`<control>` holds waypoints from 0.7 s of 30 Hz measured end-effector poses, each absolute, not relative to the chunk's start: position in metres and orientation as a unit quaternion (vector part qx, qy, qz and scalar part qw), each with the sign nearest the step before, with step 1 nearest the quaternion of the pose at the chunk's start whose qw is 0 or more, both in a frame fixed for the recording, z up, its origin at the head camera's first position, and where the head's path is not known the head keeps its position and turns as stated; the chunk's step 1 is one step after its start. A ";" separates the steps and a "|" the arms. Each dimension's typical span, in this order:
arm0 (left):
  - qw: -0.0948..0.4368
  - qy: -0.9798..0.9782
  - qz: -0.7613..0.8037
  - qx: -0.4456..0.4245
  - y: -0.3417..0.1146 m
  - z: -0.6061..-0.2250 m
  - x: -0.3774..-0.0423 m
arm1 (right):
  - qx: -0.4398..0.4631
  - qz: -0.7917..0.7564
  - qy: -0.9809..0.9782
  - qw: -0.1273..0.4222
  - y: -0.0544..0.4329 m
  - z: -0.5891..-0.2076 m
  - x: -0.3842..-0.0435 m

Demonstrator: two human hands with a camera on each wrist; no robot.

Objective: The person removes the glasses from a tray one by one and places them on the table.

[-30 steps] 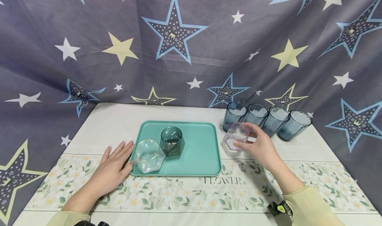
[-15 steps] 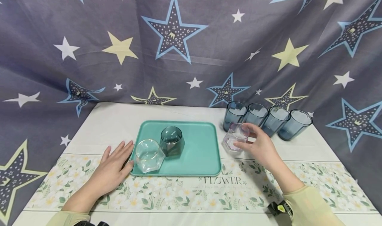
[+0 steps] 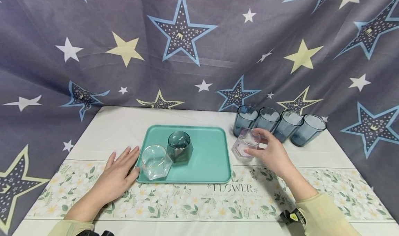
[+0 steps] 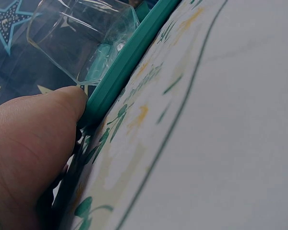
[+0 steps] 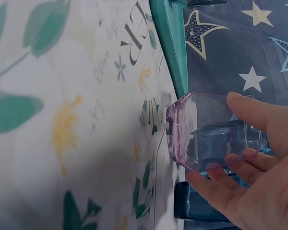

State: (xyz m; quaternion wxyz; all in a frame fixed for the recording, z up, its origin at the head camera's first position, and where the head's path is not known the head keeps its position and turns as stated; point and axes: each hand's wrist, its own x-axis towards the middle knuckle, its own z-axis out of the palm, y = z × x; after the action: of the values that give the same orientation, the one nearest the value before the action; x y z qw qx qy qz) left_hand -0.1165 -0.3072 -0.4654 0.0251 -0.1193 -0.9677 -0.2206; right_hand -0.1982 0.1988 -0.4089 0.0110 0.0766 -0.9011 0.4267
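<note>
Unmoved pinkish glass (image 3: 244,144), partly hidden

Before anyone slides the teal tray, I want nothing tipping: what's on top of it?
On the teal tray stand a clear glass, at its near left corner, and a dark glass, farther back to the right. The dark glass hides the tray surface directly beneath it.

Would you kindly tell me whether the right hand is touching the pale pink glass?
Touching. The right wrist view shows the right hand gripping the pale pink glass, with the thumb on one side and fingers on the other.
</note>
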 end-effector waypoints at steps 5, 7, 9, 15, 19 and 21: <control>0.031 -0.967 -0.222 -0.122 -0.307 -0.467 -0.117 | 0.078 0.423 -0.903 0.007 0.199 -0.408 -0.198; 0.031 -0.967 -0.222 -0.123 -0.307 -0.467 -0.117 | 0.080 0.419 -0.904 0.006 0.199 -0.408 -0.198; 0.030 -0.967 -0.223 -0.122 -0.307 -0.467 -0.117 | 0.081 0.415 -0.906 0.005 0.198 -0.408 -0.198; 0.030 -0.966 -0.226 -0.121 -0.307 -0.466 -0.116 | 0.087 0.415 -0.906 0.001 0.199 -0.409 -0.198; 0.030 -0.966 -0.227 -0.122 -0.308 -0.467 -0.116 | 0.091 0.420 -0.903 0.000 0.200 -0.410 -0.199; 0.032 -0.965 -0.228 -0.124 -0.308 -0.467 -0.116 | 0.093 0.427 -0.900 0.000 0.200 -0.410 -0.199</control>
State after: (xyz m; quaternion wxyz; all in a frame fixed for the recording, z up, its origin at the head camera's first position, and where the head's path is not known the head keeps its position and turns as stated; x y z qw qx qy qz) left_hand -0.1160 -0.3076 -0.4668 0.0318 -0.1237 -0.9653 -0.2279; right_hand -0.1992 0.1998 -0.4104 0.0002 0.0927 -0.8996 0.4268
